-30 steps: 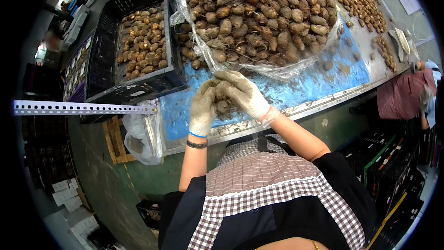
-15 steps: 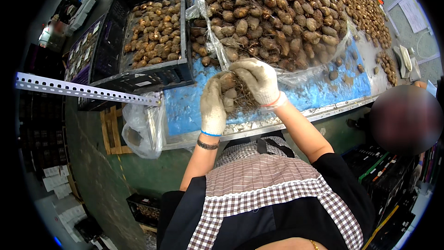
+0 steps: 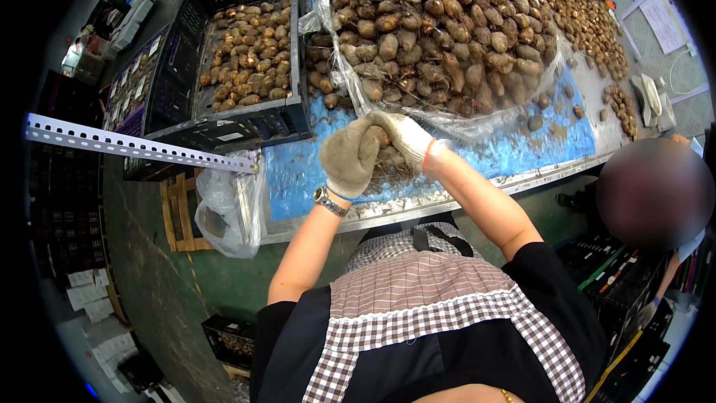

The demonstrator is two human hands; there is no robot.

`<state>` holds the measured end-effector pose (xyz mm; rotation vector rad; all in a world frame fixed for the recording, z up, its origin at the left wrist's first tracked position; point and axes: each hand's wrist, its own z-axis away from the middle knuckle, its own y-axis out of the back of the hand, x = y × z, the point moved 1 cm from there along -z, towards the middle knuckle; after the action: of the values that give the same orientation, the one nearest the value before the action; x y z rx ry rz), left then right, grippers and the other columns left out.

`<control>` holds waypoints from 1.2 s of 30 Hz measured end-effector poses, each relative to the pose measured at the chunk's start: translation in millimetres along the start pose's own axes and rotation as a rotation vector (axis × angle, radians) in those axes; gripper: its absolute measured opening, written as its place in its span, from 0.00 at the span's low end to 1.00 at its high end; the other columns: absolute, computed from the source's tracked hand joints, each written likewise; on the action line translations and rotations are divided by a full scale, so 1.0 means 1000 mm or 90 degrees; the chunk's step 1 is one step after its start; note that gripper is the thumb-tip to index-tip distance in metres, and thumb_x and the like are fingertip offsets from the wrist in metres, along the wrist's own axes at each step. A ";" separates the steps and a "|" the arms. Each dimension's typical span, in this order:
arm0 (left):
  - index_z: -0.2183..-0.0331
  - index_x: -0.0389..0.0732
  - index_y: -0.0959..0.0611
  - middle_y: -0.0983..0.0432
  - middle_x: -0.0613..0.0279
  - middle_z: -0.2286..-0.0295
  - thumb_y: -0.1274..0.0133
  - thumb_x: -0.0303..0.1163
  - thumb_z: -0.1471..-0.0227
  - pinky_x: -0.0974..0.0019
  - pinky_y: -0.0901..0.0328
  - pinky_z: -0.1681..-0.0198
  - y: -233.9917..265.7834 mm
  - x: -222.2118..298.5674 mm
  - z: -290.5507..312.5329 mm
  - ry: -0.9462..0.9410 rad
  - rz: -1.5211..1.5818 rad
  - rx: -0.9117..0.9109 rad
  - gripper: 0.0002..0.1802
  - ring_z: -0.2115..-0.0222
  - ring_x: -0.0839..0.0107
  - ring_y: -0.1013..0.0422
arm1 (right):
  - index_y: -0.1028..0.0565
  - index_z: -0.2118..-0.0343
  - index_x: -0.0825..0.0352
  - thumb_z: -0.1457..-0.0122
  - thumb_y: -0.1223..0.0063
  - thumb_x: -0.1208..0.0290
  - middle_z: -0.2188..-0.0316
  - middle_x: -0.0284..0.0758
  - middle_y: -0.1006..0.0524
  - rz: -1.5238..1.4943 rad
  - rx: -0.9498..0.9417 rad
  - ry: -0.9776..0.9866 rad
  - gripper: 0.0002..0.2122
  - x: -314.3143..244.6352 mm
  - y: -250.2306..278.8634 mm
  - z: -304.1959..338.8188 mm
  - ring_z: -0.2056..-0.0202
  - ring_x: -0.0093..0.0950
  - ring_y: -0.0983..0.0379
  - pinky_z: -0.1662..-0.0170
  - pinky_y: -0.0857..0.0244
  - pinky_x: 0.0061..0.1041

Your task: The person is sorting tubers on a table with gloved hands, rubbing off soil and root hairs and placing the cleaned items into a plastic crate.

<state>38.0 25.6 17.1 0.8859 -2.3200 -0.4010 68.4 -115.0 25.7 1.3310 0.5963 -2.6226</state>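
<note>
Close together over the blue sheet, both my gloved hands are closed around one small brown taro (image 3: 382,136); only a bit of it shows between the fingers. My left hand (image 3: 348,155) has its back turned up and curled fingers, with a watch at the wrist. From the right, my right hand (image 3: 407,139) wraps the taro with its fingertips against the left glove. Just beyond them rises a big heap of hairy, unclean taros (image 3: 447,37) in a clear plastic bag (image 3: 350,82). Loose root fibres (image 3: 391,168) lie under my hands.
A black crate (image 3: 231,130) holding taros stands left of the heap. More taros (image 3: 585,26) are spread at the far right, near a white device (image 3: 650,97). A perforated metal bar (image 3: 142,147) juts in from the left. A person (image 3: 660,194) is at the right.
My left hand has rolled over so its back faces up and the watch face shows. My right hand has dropped slightly nearer. The taro is now mostly covered by the gloves.
</note>
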 end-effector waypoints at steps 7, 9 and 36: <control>0.67 0.39 0.19 0.25 0.52 0.81 0.57 0.47 0.36 0.61 0.34 0.70 -0.026 -0.030 0.012 0.493 0.294 -0.168 0.22 0.75 0.60 0.28 | 0.23 0.57 0.68 0.38 0.47 0.64 0.78 0.45 0.23 0.668 0.335 0.596 0.13 0.002 -0.012 0.006 0.75 0.42 0.23 0.73 0.30 0.36; 0.69 0.38 0.19 0.25 0.52 0.81 0.57 0.49 0.36 0.61 0.35 0.68 -0.030 -0.042 0.013 0.653 0.459 -0.186 0.24 0.75 0.61 0.28 | 0.23 0.55 0.69 0.39 0.46 0.68 0.78 0.44 0.23 0.673 0.301 0.718 0.13 -0.007 -0.014 0.016 0.77 0.42 0.23 0.73 0.30 0.35; 0.71 0.36 0.21 0.23 0.42 0.74 0.62 0.43 0.37 0.52 0.34 0.71 -0.026 -0.026 -0.010 0.674 0.323 -0.460 0.23 0.76 0.49 0.27 | 0.26 0.47 0.64 0.37 0.53 0.70 0.84 0.40 0.26 0.692 0.284 0.692 0.16 0.004 0.015 0.004 0.83 0.38 0.27 0.78 0.32 0.34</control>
<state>72.4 24.1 1.1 0.0524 -1.1839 -0.3718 67.7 -130.6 20.7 2.2516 -0.5812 -1.0592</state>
